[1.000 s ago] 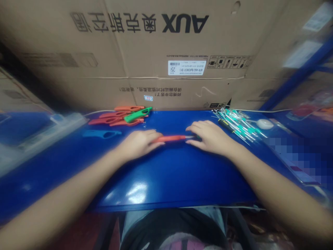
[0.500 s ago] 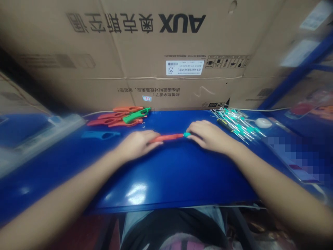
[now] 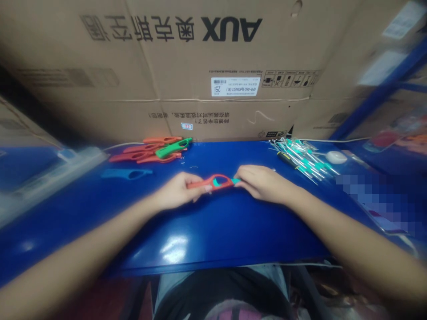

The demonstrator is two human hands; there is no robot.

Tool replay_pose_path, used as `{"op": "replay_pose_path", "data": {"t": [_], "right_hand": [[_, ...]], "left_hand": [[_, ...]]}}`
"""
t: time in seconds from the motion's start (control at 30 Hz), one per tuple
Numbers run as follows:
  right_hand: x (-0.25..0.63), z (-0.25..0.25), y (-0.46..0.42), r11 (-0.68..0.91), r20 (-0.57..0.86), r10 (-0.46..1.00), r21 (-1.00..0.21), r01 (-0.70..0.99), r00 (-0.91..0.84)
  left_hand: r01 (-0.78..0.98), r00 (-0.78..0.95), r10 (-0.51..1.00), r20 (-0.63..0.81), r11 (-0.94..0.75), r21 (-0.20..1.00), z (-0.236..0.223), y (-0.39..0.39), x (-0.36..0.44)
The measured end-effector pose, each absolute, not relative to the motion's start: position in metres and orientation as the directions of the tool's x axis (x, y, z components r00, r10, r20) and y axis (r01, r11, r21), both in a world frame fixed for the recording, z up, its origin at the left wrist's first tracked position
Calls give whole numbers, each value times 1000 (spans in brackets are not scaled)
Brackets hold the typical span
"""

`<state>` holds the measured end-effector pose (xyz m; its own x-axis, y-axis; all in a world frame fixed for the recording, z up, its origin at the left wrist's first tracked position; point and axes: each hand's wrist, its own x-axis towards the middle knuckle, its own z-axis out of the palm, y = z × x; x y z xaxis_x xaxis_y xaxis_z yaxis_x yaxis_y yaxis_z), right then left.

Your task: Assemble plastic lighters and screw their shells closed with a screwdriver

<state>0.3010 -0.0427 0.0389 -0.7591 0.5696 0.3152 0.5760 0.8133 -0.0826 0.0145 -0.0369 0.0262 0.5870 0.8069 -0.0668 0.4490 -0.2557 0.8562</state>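
An orange-red plastic lighter handle (image 3: 223, 181) with an oval opening lies between my two hands, above the blue table. My left hand (image 3: 182, 189) is closed round its left end, thumb along the near side. At its right end, a green plastic piece (image 3: 236, 181) sticks out, pinched by the fingers of my right hand (image 3: 256, 181). Green also shows through the oval opening. My right fingers hide the rest of the green piece.
Several orange handles (image 3: 133, 153) and a green handle (image 3: 173, 148) are piled at back left, near a blue handle (image 3: 128, 174). At back right lie metal rods with green parts (image 3: 307, 160), a black-and-yellow tool (image 3: 287, 160) and a white round object (image 3: 336, 157). A cardboard wall (image 3: 187, 58) stands behind.
The orange-red handle has turned so its oval opening now faces me, with green visible inside. Both hands have come slightly nearer to me, and the right hand has shifted slightly left.
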Motion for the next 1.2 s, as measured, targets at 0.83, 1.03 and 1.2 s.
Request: {"op": "replay_pose_path", "data": {"t": [0.83, 1.03, 1.2], "right_hand": [[294, 35, -48, 846, 463, 425, 102, 523, -778], [294, 35, -49, 857, 486, 407, 89, 507, -773], [295, 33, -48, 867, 496, 389, 88, 491, -776]], "left_hand": [[413, 557, 827, -72, -200, 889, 30, -41, 17], [398, 563, 823, -71, -195, 896, 28, -38, 15], [384, 586, 799, -133, -129, 914, 28, -33, 12]]}}
